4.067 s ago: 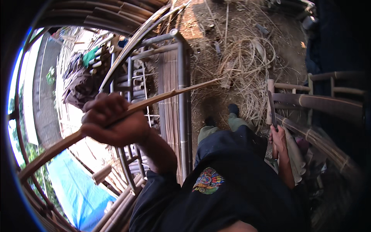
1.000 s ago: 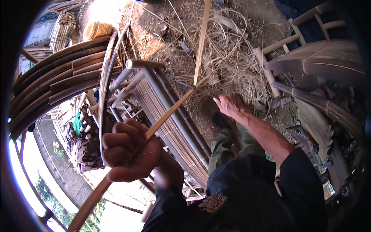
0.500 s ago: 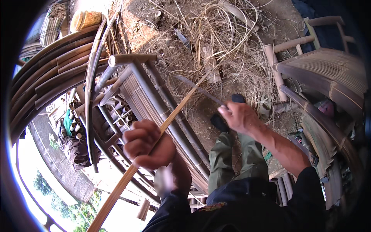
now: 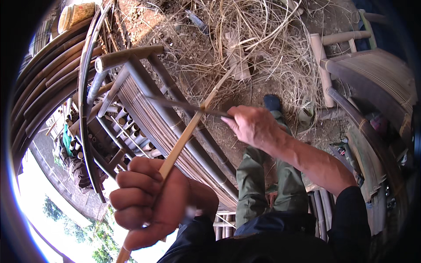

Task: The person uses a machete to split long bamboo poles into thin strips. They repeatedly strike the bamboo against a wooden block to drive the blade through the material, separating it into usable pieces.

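My left hand (image 4: 149, 197) is closed in a fist around a long, pale bamboo strip (image 4: 186, 136). From the fist the strip slants up and away to the right, and its lower end shows below the hand. My right hand (image 4: 254, 127) grips a knife (image 4: 177, 104) by its handle, which the fingers mostly cover. The thin dark blade points left and lies across the strip, some way beyond my left fist. A small nub, perhaps a curl or a node, shows on the strip where the two cross.
A bamboo bench (image 4: 142, 105) stands just left of my legs, under the strip. Curved bamboo poles (image 4: 48, 83) and cut bamboo tubes (image 4: 129, 129) are at the left. Tangled bamboo shavings (image 4: 272, 48) cover the ground ahead. On the right is a bamboo chair (image 4: 372, 74).
My left fist has moved lower and to the left with the strip. My right hand has shifted left, and the knife now crosses the strip nearer its middle. The whole view has shifted slightly.
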`<state>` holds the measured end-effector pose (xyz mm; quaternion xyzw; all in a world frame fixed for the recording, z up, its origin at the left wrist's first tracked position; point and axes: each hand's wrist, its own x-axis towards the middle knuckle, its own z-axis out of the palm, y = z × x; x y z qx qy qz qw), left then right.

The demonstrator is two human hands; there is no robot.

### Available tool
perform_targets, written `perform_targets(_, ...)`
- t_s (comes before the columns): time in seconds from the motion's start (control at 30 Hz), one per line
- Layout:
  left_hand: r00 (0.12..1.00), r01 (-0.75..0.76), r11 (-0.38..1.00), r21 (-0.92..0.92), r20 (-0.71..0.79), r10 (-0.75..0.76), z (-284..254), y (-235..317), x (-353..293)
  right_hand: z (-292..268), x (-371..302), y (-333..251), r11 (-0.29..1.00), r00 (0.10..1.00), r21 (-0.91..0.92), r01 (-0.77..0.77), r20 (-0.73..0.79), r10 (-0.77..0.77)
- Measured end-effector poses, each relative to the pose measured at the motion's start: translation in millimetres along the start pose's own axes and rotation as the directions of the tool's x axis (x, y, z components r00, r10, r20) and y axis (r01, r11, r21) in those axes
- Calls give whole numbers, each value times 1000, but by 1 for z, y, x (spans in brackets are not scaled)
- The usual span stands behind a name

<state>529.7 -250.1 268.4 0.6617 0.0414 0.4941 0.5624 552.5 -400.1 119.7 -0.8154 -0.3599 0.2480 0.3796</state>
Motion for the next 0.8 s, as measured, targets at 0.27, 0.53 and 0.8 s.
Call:
perform_targets(0.27, 999, -37, 999, -14, 20, 37, -11, -3, -1, -3, 3, -27, 968, 991, 241, 77, -125, -48)
perform_targets(0.53, 998, -19, 990, 143, -62, 28, -3, -4, -2, 27, 12, 25, 987, 982, 62, -148, 125, 140)
perform_targets(0.8, 997, 16, 991, -130, 75, -6, -18, -3, -2, 84, 22, 89, 955, 939, -120, -271, 184, 289)
